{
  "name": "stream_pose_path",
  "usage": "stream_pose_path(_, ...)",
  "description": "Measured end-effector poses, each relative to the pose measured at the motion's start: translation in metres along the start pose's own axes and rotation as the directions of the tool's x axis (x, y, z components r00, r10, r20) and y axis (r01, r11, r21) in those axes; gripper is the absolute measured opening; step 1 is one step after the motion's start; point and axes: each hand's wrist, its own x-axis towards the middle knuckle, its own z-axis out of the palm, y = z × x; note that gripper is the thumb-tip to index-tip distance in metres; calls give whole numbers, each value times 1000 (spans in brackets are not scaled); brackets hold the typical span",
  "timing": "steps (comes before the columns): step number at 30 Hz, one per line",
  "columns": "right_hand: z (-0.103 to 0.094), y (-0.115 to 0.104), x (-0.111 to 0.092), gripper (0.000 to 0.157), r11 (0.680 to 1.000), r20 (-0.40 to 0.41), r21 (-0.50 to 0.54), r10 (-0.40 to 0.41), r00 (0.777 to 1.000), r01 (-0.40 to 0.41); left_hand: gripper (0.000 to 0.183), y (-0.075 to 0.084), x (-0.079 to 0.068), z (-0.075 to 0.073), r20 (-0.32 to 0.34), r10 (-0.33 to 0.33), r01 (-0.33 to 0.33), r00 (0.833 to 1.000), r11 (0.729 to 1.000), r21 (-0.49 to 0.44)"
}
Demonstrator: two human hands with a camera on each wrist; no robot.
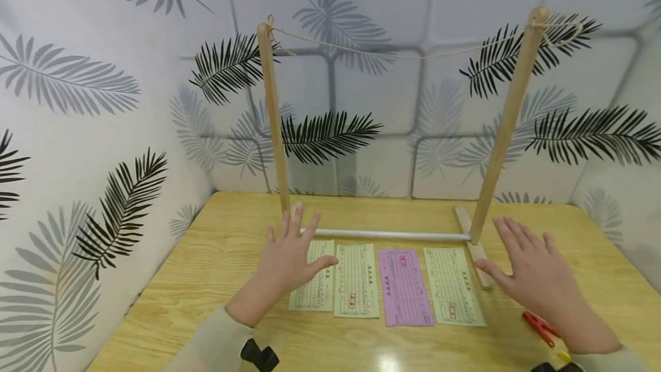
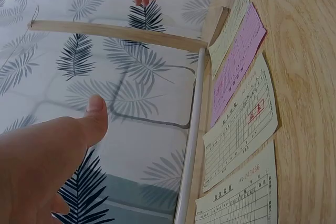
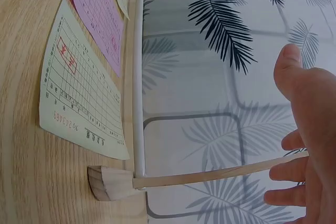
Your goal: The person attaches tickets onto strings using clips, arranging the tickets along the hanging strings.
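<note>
My left hand (image 1: 289,263) hovers with spread fingers over the leftmost green printed slip (image 1: 312,294), hiding part of it. Above the table's right side, my right hand (image 1: 539,271) is held out, fingers straight and thumb apart. Neither hand holds anything. Beside the left slip lie a second green slip (image 1: 356,283), a purple slip (image 1: 405,289) and another green slip (image 1: 454,286), in one row. Some carry red stamp marks. Behind them stands a wooden frame, its left post (image 1: 273,119) and right post (image 1: 508,125) joined by a slack string (image 1: 361,50).
A pale rod (image 1: 392,235) links the posts low down. Red clips (image 1: 539,326) lie by the right wrist, with a bit of yellow (image 1: 564,356) close by. The wooden table (image 1: 196,280) meets a leaf-patterned wall (image 1: 372,165) at the back.
</note>
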Motion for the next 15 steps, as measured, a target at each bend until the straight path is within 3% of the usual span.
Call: stream_pose_path(15,-7,13,-22,77,995,12,4,103,995,-103,82,-6,5,7,27,-14,16,1000,999,-49)
